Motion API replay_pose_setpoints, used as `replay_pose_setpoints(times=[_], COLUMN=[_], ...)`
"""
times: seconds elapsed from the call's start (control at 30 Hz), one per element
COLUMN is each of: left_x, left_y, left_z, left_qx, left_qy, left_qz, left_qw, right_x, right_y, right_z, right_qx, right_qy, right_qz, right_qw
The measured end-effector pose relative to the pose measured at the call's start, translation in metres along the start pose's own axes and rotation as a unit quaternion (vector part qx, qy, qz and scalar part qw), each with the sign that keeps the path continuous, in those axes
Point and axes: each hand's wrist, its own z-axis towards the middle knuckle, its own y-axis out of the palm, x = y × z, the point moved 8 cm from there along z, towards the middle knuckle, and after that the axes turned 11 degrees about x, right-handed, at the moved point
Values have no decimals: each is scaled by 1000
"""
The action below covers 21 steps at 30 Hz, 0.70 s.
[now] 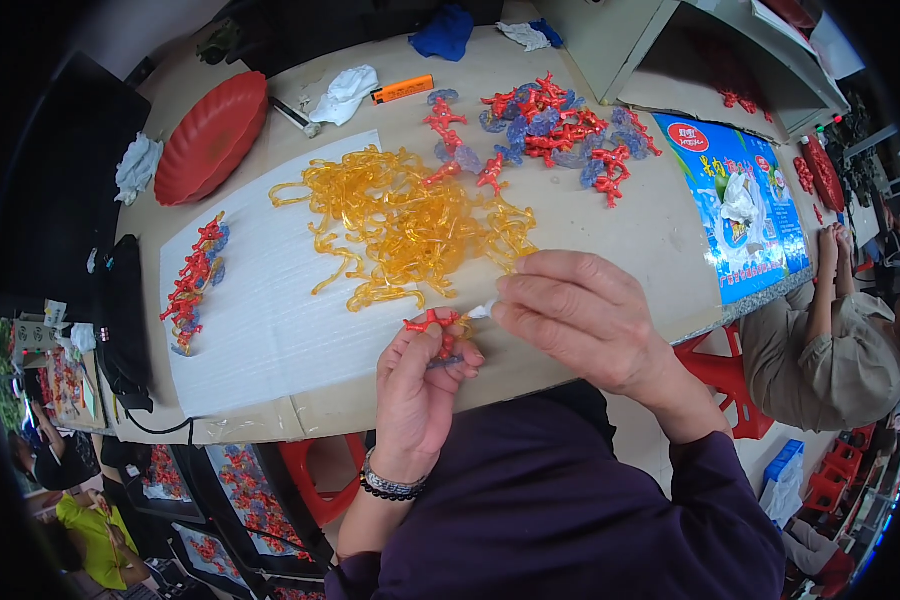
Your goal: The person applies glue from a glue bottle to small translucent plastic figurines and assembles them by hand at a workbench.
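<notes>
Near the table's front edge, my left hand (410,395) pinches a small red plastic figure (432,320) that has a translucent purple part under it and a bit of amber beside it. My right hand (595,315) is closed on a small white-tipped thing (481,311), its tip close to the figure; the fingers hide the rest of it. Just beyond both hands lies a heap of translucent amber, curled plastic pieces (400,215). Several red figures with purple parts (555,125) are piled farther back to the right. A row of similar figures (198,280) lies at the left.
A white sheet (245,365) covers the table's left part. Behind it are a red fluted bowl (213,138), crumpled tissue (346,94) and an orange box (402,89). A blue printed sheet (735,215) lies at right. Another person (825,345) sits beyond it.
</notes>
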Motion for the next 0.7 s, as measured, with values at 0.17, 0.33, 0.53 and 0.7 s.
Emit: replay_pose_setpoints(times=[0.17,0.33,0.53,0.7], left_x=[1,-7,-7,-4], left_y=[-1,-1,4,4], left_z=[-3,-1,-4,-5], left_qx=[-2,-2,-15,-6], left_qy=[-28,-85,-83,-56], left_qz=[-43,-101,-109,-89], left_qw=[999,991,990,994], right_x=[27,58,38,25], right_y=[-7,30,65,56], right_z=[-7,-59,-76,-49], right_qx=[31,127,53,17], right_qy=[142,557,619,428], right_qz=[45,374,413,213], right_qw=[988,731,666,878])
